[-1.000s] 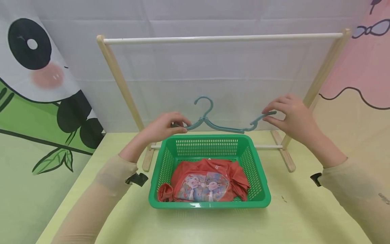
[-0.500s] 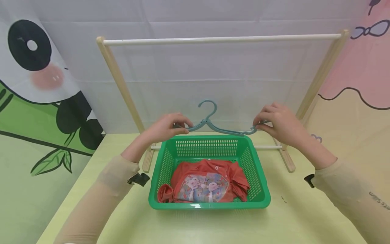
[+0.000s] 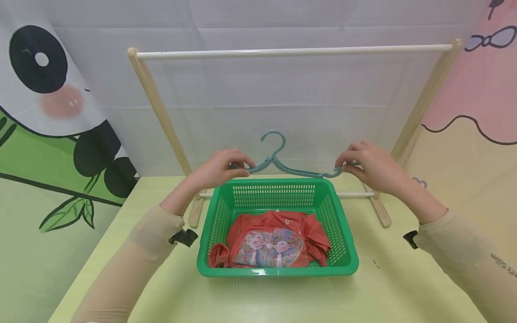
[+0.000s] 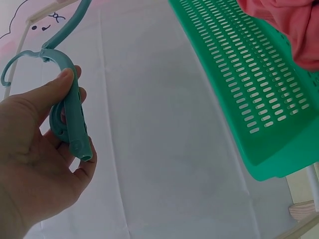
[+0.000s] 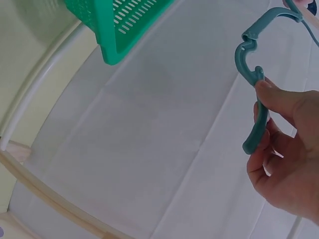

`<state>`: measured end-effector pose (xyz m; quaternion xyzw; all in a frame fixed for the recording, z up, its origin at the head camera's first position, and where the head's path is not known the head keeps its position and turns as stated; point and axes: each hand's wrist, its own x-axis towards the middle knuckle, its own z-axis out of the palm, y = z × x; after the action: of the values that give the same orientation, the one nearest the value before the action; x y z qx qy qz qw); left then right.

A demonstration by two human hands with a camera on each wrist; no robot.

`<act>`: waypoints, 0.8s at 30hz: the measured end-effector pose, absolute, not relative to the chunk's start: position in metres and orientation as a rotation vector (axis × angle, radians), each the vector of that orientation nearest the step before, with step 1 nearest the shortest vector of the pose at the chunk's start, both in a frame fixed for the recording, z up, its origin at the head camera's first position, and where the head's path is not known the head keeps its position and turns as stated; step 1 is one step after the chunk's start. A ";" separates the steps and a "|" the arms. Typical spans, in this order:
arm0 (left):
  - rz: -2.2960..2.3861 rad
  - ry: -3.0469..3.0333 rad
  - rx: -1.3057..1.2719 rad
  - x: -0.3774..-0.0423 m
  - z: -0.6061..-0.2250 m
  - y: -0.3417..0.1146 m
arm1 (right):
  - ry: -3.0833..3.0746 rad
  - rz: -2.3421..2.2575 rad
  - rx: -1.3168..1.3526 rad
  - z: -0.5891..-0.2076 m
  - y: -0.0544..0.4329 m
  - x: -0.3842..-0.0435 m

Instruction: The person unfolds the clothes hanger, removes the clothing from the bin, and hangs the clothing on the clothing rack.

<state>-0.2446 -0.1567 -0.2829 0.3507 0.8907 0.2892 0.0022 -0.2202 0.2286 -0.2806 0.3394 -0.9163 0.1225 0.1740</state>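
Both arms forward, left hand and right hand each in a pinch.

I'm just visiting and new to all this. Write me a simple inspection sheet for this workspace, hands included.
Surface: pale yellow-green table.
Job's things: teal hanger held in the air; red garment with a printed front, bunched inside a green basket.
Clutter: one small dark mark right of the basket; too small to identify.
Hands: left hand and right hand each grip one side of the hanger.
Cables: nothing seen.
Surroundings: wooden-sided rack behind the basket; whitish backdrop.
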 end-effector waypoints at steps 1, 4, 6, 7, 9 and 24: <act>0.930 2.788 1.097 -0.245 -0.283 -0.157 | -2.595 0.369 0.951 -0.281 0.229 -0.220; 0.980 2.776 1.093 -0.246 -0.283 -0.158 | -2.580 0.426 0.920 -0.283 0.231 -0.220; 1.009 2.774 1.089 -0.246 -0.282 -0.160 | -2.574 0.467 0.899 -0.283 0.232 -0.220; 1.020 2.774 1.087 -0.247 -0.282 -0.160 | -2.576 0.496 0.884 -0.283 0.232 -0.220; 1.045 2.771 1.083 -0.249 -0.282 -0.162 | -2.580 0.555 0.856 -0.283 0.233 -0.220; 1.022 2.761 1.106 -0.250 -0.281 -0.161 | -2.759 0.592 0.824 -0.288 0.235 -0.213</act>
<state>-0.2495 -0.1612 -0.2814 0.3518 0.8779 0.3249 -0.0018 -0.2130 0.2354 -0.2881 0.2789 -0.9338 0.2003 0.1008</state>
